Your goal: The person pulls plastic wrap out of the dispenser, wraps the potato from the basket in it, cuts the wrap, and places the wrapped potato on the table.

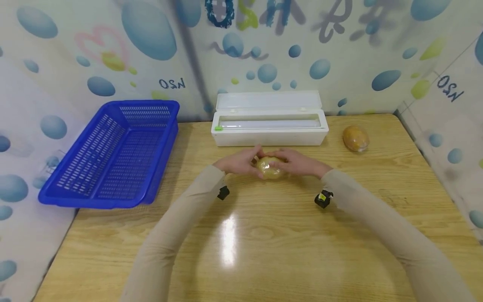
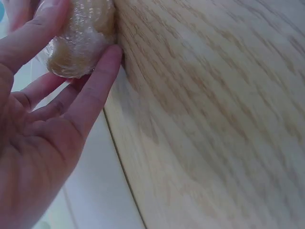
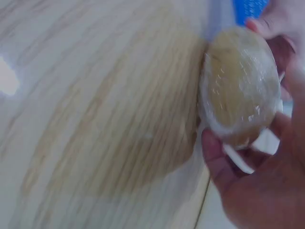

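Observation:
A yellowish oval potato (image 1: 271,168), wrapped in shiny cling film, is at the middle of the table in front of the film box. My left hand (image 1: 243,162) holds its left end; in the left wrist view, fingers of the left hand (image 2: 52,109) lie against the wrapped potato (image 2: 81,40). From the other side my right hand (image 1: 298,162) grips it, with fingers around its right end. The right wrist view has the potato (image 3: 238,86) close up, film wrinkled over it, between the right hand (image 3: 267,176) and the left hand's fingertips.
Behind the hands stands a white cling film box (image 1: 269,137), lid raised, a film roll inside. An orange-brown, film-wrapped rounded item (image 1: 356,138) lies at the back right. The blue plastic basket (image 1: 160,167) stands at the left on the wooden table (image 1: 279,251), against the patterned wall.

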`<state>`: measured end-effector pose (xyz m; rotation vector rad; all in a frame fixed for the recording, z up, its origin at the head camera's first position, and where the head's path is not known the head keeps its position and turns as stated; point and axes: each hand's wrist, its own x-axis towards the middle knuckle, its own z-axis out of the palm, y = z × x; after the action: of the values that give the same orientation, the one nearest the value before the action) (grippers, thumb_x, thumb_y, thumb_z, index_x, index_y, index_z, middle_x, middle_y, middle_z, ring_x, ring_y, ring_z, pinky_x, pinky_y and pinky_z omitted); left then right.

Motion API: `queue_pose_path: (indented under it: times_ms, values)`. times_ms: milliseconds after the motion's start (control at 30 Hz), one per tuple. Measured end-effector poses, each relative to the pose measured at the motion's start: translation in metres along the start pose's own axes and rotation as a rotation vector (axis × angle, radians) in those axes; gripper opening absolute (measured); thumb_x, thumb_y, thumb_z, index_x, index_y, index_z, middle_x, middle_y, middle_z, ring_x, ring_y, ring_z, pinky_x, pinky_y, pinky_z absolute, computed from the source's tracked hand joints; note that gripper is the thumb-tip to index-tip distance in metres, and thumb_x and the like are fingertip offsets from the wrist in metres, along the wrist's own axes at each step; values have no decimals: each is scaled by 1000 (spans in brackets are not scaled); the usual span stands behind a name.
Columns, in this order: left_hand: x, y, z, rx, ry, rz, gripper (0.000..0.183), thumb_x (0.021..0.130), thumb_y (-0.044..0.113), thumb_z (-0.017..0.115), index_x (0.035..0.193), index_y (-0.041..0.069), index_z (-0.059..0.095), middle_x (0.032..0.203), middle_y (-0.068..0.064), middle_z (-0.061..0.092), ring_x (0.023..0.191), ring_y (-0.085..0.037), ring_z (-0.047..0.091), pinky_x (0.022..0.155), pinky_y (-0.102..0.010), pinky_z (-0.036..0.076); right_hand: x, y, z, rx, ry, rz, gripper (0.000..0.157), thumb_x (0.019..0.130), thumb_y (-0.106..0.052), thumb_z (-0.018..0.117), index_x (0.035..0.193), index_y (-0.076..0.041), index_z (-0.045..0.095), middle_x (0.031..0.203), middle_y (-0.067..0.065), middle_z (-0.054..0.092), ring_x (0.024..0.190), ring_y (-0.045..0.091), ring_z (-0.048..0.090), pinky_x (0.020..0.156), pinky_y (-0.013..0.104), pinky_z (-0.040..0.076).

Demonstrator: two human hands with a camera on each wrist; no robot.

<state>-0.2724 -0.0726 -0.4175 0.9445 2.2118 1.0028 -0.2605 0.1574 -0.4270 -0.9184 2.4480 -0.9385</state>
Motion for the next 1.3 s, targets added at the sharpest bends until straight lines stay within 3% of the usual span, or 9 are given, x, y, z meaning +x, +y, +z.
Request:
queue_pose_path:
  times_ms: [300, 433, 600, 700, 800, 867, 967, 1133, 1300]
  values:
    - [0, 4, 3, -22, 31, -49, 51, 79, 5, 79, 116, 1, 44, 126, -14, 52, 110, -26, 56, 90, -29, 48, -3, 2, 1, 72, 14, 43, 47, 102, -32, 50, 142, -7, 48, 122, 20, 55, 89, 27, 55, 69, 38, 50]
    - [-1, 5, 4, -31, 29, -92, 59, 79, 5, 79, 125, -2, 42, 127, -17, 50, 110, -28, 56, 91, -31, 47, -6, 5, 3, 89, 19, 81, 51, 102, -33, 48, 142, -1, 46, 127, 21, 52, 97, 28, 53, 77, 40, 49]
    - [2, 5, 3, 22, -32, -143, 65, 83, 11, 77, 135, -6, 43, 124, -17, 55, 110, -26, 55, 94, -31, 45, -8, 6, 4, 89, 55, 120, 52, 100, -39, 52, 133, 1, 53, 121, 16, 59, 95, 24, 58, 83, 41, 49]
    - [4, 6, 0, 38, -72, -132, 63, 83, 11, 76, 134, -8, 45, 120, -16, 57, 108, -24, 55, 94, -31, 44, -8, 1, 4, 79, 72, 121, 48, 99, -39, 54, 125, 1, 59, 110, 13, 64, 87, 22, 59, 78, 40, 49]
    - [5, 8, -3, 27, -104, -116, 60, 83, 7, 75, 133, -9, 46, 117, -14, 58, 106, -23, 54, 94, -30, 42, -7, -4, 5, 57, 84, 109, 44, 99, -35, 55, 122, 2, 60, 107, 14, 64, 89, 24, 58, 81, 42, 48]
    - [5, 9, -5, 14, -133, -112, 59, 84, 6, 73, 134, -9, 45, 118, -15, 57, 106, -23, 54, 95, -31, 42, -6, -7, 6, -12, 92, 88, 47, 100, -34, 54, 126, 5, 57, 114, 18, 62, 100, 28, 57, 89, 44, 46]
    - [4, 10, -5, 4, -175, -134, 70, 88, 8, 69, 144, -9, 31, 135, -19, 47, 120, -25, 46, 104, -33, 35, -6, -16, 7, -182, 113, 20, 51, 99, -32, 57, 131, 7, 52, 122, 23, 58, 111, 34, 54, 96, 47, 42]
    - [0, 11, -5, 78, -196, -176, 88, 91, 20, 62, 151, -6, 4, 154, -24, 16, 138, -29, 23, 112, -37, 21, -9, -31, 8, -449, 113, -88, 62, 89, -35, 70, 132, 6, 51, 120, 22, 57, 109, 34, 55, 94, 46, 44]
    - [-7, 11, -9, 120, -161, -168, 83, 92, 27, 61, 150, -7, 12, 152, -25, 21, 137, -35, 27, 110, -43, 26, -14, -39, 6, -490, 89, -16, 66, 85, -39, 73, 130, 6, 52, 120, 21, 57, 107, 33, 56, 88, 45, 49]
